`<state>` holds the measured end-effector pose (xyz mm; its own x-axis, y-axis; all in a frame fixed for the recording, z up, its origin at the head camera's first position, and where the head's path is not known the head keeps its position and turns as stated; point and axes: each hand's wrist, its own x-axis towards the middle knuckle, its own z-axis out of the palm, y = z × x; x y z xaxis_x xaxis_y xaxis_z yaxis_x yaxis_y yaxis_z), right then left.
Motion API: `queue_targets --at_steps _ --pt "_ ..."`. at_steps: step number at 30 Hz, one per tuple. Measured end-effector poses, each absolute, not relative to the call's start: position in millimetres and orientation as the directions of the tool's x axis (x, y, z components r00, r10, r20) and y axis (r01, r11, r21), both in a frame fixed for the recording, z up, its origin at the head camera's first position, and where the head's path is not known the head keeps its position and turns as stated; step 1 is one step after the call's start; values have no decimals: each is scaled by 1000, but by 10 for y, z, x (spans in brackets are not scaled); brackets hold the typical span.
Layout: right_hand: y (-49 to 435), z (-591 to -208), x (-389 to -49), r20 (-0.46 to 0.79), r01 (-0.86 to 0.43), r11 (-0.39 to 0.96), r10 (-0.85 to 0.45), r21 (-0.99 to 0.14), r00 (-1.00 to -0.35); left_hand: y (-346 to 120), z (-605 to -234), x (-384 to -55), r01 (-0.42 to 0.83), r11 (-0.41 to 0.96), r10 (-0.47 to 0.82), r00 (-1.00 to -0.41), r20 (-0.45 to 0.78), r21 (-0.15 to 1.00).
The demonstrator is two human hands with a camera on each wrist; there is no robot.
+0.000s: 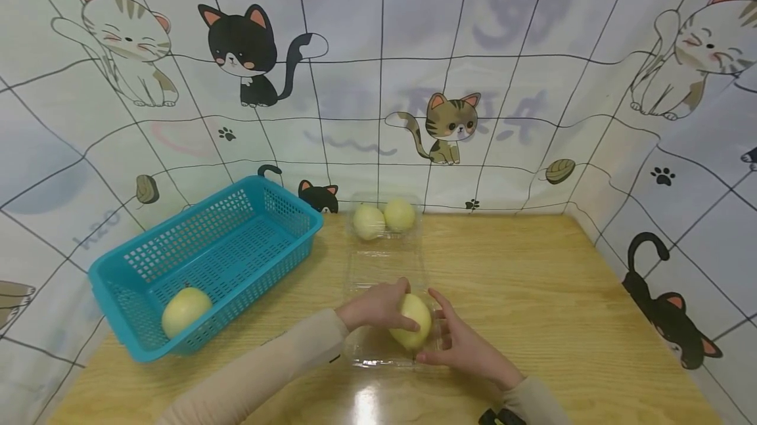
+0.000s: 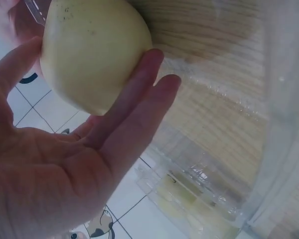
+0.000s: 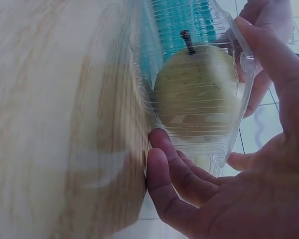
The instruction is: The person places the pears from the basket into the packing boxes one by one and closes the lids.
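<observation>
A yellow pear (image 1: 416, 320) is in the near half of an open clear plastic clamshell box (image 1: 378, 353). My left hand (image 1: 381, 307) grips this pear from its left side, thumb and fingers around it. On the box's right side is my right hand (image 1: 467, 349). In the right wrist view, its thumb lies at the box's rim (image 3: 246, 64) and its curled fingers (image 3: 159, 169) touch the ribbed wall, with the pear's dark stem (image 3: 188, 42) showing through the plastic. Two more pears (image 1: 369, 222) sit in the far half of the box.
A turquoise perforated basket (image 1: 236, 293) stands on the left, with one pear (image 1: 186, 311) in its near end. The wooden table (image 1: 520, 280) meets a cat-patterned cloth (image 1: 355, 83) at the back and sides. A dark object (image 1: 501, 417) shows by the right sleeve.
</observation>
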<state>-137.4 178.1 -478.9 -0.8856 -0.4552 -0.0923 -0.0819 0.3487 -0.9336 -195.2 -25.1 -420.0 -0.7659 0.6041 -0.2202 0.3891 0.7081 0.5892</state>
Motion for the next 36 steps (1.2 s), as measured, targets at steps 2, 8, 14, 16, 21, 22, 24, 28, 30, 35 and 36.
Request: queue_targets --at_steps 2,8,14,16,21,22,24,28,30,35,36 --pt "1776 -4787 -1369 -89 -83 345 -453 -935 -887 -249 -4197 -1960 395 705 612 -759 -223 590" --pt "1767 -4788 -1356 -82 -89 339 -458 -936 -885 -278 -4153 -1999 385 732 603 -750 -271 561" --pt "1749 -4795 -1353 -79 -92 342 -456 -935 -887 -386 -4008 -2053 390 748 593 -756 -277 537" --pt "1746 -4797 -1355 -76 -96 347 -451 -933 -889 -430 -3962 -2064 388 747 592 -757 -276 540" --pt "1746 -4800 -1358 -80 -94 357 -442 -929 -893 -539 -3879 -2103 369 736 586 -766 -264 567" --pt "1747 -4801 -1355 -82 -90 356 -441 -930 -894 -558 -3873 -2116 370 733 586 -769 -255 571" --pt "1748 -4805 -1350 -82 -88 352 -441 -932 -894 -600 -3882 -2149 381 725 589 -774 -231 573" --pt "1749 -4820 -1348 -83 -85 349 -440 -933 -894 -687 -3900 -2212 388 690 596 -784 -175 611" --pt "1751 -4826 -1350 -84 -86 354 -437 -931 -895 -735 -3881 -2238 378 665 598 -786 -156 644" --pt "1750 -4831 -1348 -78 -94 367 -428 -926 -900 -894 -3785 -2304 354 595 589 -802 -93 721" --pt "1749 -4833 -1347 -74 -97 365 -428 -926 -901 -935 -3771 -2322 355 581 589 -804 -77 732"
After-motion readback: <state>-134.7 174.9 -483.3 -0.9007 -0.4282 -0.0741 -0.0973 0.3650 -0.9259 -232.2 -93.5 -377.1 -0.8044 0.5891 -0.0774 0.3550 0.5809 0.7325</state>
